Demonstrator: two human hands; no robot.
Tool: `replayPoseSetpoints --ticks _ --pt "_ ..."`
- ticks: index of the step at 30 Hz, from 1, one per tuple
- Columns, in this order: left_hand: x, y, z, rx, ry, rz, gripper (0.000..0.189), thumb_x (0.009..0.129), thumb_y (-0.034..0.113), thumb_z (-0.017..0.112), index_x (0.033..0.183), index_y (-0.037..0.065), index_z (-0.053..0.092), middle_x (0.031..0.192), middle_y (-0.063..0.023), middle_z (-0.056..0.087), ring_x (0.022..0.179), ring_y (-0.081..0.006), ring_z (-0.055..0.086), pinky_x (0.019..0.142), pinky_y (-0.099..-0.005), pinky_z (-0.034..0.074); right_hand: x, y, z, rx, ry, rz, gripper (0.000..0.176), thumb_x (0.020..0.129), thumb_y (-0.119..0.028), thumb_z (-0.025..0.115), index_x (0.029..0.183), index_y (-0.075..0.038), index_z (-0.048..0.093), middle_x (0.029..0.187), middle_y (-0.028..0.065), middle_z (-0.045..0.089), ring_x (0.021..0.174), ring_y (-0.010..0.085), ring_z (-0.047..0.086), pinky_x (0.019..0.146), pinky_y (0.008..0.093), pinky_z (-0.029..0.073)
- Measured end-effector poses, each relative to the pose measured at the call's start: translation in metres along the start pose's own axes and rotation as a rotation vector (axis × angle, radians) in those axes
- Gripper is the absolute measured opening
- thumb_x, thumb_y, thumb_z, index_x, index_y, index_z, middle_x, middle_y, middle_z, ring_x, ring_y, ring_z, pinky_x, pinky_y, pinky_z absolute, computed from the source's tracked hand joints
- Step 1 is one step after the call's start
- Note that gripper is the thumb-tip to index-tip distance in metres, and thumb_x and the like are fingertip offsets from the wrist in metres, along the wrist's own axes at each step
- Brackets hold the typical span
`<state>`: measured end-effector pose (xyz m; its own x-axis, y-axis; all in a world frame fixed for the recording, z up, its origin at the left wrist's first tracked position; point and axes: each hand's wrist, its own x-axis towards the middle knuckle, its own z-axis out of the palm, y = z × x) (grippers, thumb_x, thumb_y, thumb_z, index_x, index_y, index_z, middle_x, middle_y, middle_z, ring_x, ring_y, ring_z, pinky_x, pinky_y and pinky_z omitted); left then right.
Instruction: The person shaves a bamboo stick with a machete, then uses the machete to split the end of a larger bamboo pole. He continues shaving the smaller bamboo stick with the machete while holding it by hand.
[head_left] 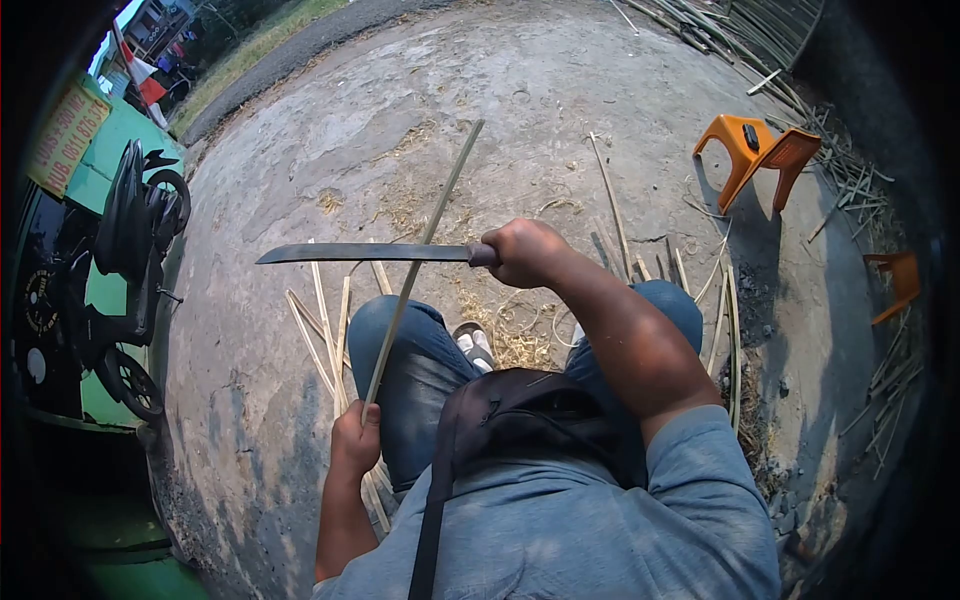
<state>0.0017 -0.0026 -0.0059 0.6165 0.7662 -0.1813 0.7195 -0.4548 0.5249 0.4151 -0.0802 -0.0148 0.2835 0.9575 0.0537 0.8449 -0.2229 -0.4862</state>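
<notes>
My right hand [524,253] is wrapped round the handle of a machete [370,253], whose long blade points left. The blade lies across a thin bamboo strip [440,205], meeting it about midway along. My left hand [355,438] grips the lower end of that strip beside my left thigh, and the strip slants up and away from me. Whether the blade is cutting into the strip cannot be made out. More bamboo strips [322,325] lean or lie by my left leg, partly hidden behind it.
Shavings [520,340] and loose strips [610,195] litter the concrete between and beyond my feet. An orange plastic chair [740,160] with a dark object on it stands at right, near a bamboo pile [860,190]. A motorcycle [130,270] is at left. A black bag [530,415] rests on my lap.
</notes>
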Motion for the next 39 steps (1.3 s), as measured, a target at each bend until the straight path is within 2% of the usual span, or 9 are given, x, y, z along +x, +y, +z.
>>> replayPoseSetpoints --ticks 20,32,39 --pt "0.0 -0.007 0.003 -0.013 0.037 0.064 0.06 0.108 0.056 0.048 0.09 0.0 0.06 0.076 -0.026 0.063 0.076 -0.0494 0.065 0.067 -0.0501 0.049 -0.001 0.001 -0.002 0.036 -0.009 0.012 0.014 0.085 -0.026 0.073 0.092 -0.014 0.073 0.085 0.0145 0.073 0.086 0.0371 0.073 0.077 0.0478 0.058" --pt "0.002 -0.008 0.004 0.006 0.029 0.051 0.063 0.107 0.058 0.046 0.092 -0.001 0.06 0.078 -0.0277 0.063 0.079 -0.0521 0.064 0.068 -0.0515 0.049 0.0 0.001 0.0 0.091 0.008 -0.004 0.013 0.085 -0.024 0.075 0.095 -0.015 0.074 0.085 0.0137 0.073 0.085 0.0368 0.072 0.076 0.0476 0.057" --pt "0.002 -0.007 0.004 0.008 0.033 0.054 0.065 0.107 0.06 0.045 0.092 -0.001 0.061 0.078 -0.0269 0.064 0.08 -0.0509 0.065 0.068 -0.0512 0.049 0.003 0.001 0.0 0.054 -0.053 0.014 0.015 0.085 -0.024 0.071 0.098 -0.017 0.076 0.091 0.0136 0.075 0.09 0.035 0.073 0.081 0.0464 0.059"
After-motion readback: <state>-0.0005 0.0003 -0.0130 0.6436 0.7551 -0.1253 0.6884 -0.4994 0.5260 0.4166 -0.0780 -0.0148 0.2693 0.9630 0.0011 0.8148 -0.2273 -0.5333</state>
